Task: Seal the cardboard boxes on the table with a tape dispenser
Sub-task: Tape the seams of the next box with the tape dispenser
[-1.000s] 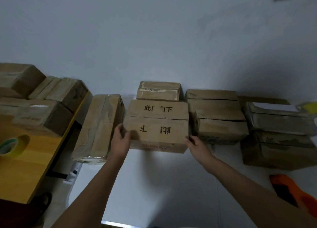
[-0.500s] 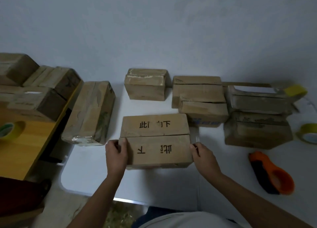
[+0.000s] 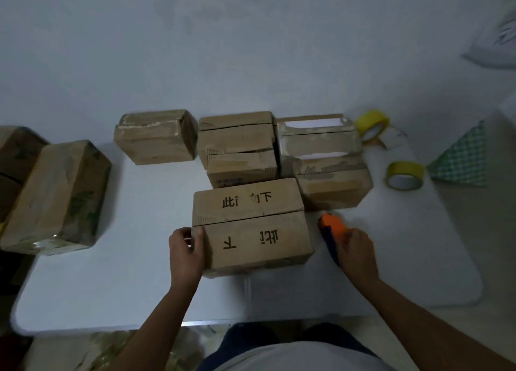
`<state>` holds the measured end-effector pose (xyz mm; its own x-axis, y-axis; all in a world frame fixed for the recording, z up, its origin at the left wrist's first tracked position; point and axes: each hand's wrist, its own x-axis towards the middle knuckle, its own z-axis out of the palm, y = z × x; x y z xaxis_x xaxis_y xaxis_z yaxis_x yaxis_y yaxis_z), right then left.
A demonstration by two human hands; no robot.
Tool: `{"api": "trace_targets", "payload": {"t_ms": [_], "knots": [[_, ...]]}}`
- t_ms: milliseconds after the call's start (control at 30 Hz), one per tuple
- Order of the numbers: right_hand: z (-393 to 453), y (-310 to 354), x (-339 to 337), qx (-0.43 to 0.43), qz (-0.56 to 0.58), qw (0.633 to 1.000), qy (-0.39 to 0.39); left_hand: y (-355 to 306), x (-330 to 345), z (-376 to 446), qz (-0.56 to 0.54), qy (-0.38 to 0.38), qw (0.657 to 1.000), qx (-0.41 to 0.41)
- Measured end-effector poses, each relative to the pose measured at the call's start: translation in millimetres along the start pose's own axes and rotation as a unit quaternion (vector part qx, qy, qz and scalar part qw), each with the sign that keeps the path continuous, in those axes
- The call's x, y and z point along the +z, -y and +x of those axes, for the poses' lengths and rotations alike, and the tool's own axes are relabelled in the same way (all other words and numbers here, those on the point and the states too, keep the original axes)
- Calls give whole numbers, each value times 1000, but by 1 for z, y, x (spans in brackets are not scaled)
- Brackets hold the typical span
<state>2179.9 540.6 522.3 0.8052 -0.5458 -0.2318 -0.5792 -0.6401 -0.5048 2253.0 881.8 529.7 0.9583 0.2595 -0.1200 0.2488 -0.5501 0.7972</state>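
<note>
Your bench (image 3: 111,287) is a pale bluish white, much like the wall (image 3: 223,49) behind it. The box nearest you (image 3: 251,225) is plain brown cardboard, printed with black characters on both top flaps. The other boxes (image 3: 156,139) share that tan brown, several with pale scuffed strips where the surface is torn, and one at the back (image 3: 318,136) shows white inside. The large box at your left (image 3: 58,197) carries faded green print. The tape dispenser (image 3: 331,228) is bright orange with a dark blue-black underside. Two tape rolls (image 3: 405,175) are yellow with whitish cores. At the right lies a green-and-white checked triangle (image 3: 460,158).
</note>
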Motion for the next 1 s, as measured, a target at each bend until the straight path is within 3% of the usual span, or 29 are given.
{"api": "trace_targets", "payload": {"t_ms": [133, 200, 267, 367, 433, 600, 733, 900, 1000], "knots": [[10, -17, -6, -21, 89, 993, 80, -6, 5, -3, 3, -10, 1000, -12], [14, -24, 2, -3, 28, 986, 166, -9, 5, -5, 12, -9, 1000, -14], [18, -27, 8, 24, -13, 984, 177, -14, 3, -7, 35, -11, 999, 5], [15, -22, 6, 32, -26, 988, 148, -19, -1, -10, 150, -6, 980, 128], [9, -16, -2, 21, -17, 994, 105, -18, -1, -9, 194, 53, 962, 186], [-11, 15, -31, -66, 134, 988, -37, -14, 0, -3, 220, 109, 947, 206], [-14, 67, -56, -142, 174, 972, -71, -9, -5, 6, 229, 133, 935, 236], [-12, 136, -59, -188, 191, 960, 77, -2, -18, 19, 227, 173, 923, 258], [-15, 165, -45, -214, 165, 954, 126, 2, -28, 29, 225, 194, 913, 281]]}}
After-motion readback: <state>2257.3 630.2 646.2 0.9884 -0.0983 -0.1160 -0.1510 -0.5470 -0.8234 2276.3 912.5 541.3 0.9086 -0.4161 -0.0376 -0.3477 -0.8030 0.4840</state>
